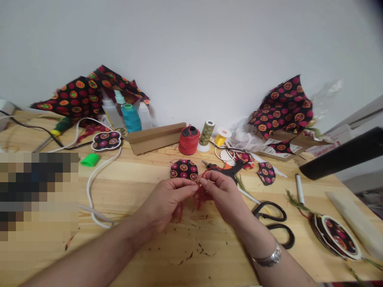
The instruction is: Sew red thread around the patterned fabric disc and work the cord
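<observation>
My left hand (167,197) and my right hand (223,193) meet fingertip to fingertip above the middle of the table. Both are closed in a pinch on a thin red thread (204,173), which loops up by the right fingers and hangs below. Just beyond the fingertips lies a rounded piece of dark patterned fabric (184,169). Behind it stands a spool of red thread (189,142). A black glue gun (231,171) is partly hidden by my right hand. Black-handled scissors (279,219) lie right of my right wrist.
Spools of olive (207,134), yellow (220,137) and teal thread (131,118) stand at the back near bottles. A white cable (89,187) curves across the left. Stacked fabric-covered discs (338,237) lie front right. A black tube (344,153) juts in from the right. Dark scraps litter the wooden table (167,263).
</observation>
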The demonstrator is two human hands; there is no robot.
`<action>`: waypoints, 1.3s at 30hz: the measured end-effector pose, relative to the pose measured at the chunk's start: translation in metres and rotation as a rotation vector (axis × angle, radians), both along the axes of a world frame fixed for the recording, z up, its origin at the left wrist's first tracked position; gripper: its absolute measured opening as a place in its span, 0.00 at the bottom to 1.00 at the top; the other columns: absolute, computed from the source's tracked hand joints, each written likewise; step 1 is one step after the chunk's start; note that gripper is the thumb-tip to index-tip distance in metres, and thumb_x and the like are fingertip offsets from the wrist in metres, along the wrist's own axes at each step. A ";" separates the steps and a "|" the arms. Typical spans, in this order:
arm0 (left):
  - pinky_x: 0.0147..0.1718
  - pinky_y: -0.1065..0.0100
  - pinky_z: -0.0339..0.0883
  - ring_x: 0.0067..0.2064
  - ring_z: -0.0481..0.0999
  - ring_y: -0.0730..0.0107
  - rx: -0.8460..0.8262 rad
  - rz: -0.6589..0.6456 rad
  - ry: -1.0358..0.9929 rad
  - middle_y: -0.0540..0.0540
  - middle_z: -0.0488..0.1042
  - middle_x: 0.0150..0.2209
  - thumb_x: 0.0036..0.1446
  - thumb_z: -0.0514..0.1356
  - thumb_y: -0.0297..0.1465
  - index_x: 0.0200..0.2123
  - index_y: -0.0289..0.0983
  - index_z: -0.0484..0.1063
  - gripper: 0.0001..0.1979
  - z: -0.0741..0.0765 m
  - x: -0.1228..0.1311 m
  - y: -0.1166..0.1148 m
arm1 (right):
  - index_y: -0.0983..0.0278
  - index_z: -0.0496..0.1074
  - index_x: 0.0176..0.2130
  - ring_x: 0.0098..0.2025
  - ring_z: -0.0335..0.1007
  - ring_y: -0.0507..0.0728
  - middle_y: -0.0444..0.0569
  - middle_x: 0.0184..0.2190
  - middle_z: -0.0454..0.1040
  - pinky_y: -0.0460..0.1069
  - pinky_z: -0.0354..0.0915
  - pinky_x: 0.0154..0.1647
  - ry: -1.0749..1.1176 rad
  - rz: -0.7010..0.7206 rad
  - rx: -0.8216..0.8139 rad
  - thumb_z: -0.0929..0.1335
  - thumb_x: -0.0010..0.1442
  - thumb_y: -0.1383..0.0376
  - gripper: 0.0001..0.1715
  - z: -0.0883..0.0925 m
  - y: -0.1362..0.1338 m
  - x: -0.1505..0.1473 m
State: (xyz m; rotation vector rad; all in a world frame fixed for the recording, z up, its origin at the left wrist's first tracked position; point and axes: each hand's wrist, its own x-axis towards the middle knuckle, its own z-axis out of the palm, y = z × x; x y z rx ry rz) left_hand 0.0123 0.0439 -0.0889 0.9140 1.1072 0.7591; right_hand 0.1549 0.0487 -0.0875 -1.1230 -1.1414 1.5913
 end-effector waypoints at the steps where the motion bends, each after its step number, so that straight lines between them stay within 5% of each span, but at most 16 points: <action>1: 0.09 0.77 0.46 0.11 0.55 0.83 -0.006 0.006 -0.004 0.53 0.69 0.17 0.47 0.61 0.36 0.28 0.36 0.75 0.09 0.000 0.000 0.000 | 0.64 0.62 0.26 0.17 0.60 0.48 0.39 0.15 0.64 0.44 0.59 0.17 -0.022 -0.003 0.007 0.66 0.52 0.60 0.11 0.000 0.000 0.000; 6: 0.09 0.78 0.43 0.10 0.54 0.83 -0.042 0.070 -0.021 0.57 0.61 0.12 0.44 0.63 0.36 0.28 0.38 0.75 0.09 0.000 0.000 0.000 | 0.65 0.62 0.25 0.16 0.48 0.45 0.36 0.14 0.55 0.42 0.46 0.16 -0.129 -0.035 0.077 0.65 0.53 0.61 0.12 -0.003 0.002 0.003; 26: 0.10 0.77 0.43 0.12 0.54 0.84 0.011 0.112 0.006 0.57 0.64 0.15 0.44 0.63 0.37 0.28 0.36 0.75 0.10 -0.002 0.000 0.001 | 0.66 0.68 0.26 0.17 0.50 0.45 0.39 0.18 0.62 0.42 0.49 0.16 -0.201 -0.045 0.067 0.68 0.50 0.61 0.10 0.003 0.003 0.001; 39: 0.11 0.77 0.44 0.13 0.53 0.83 0.038 0.092 0.033 0.58 0.60 0.13 0.45 0.63 0.37 0.27 0.36 0.75 0.10 0.000 0.000 0.001 | 0.66 0.67 0.22 0.16 0.52 0.46 0.38 0.15 0.62 0.43 0.51 0.17 -0.237 -0.123 0.085 0.70 0.46 0.64 0.09 -0.008 0.007 0.000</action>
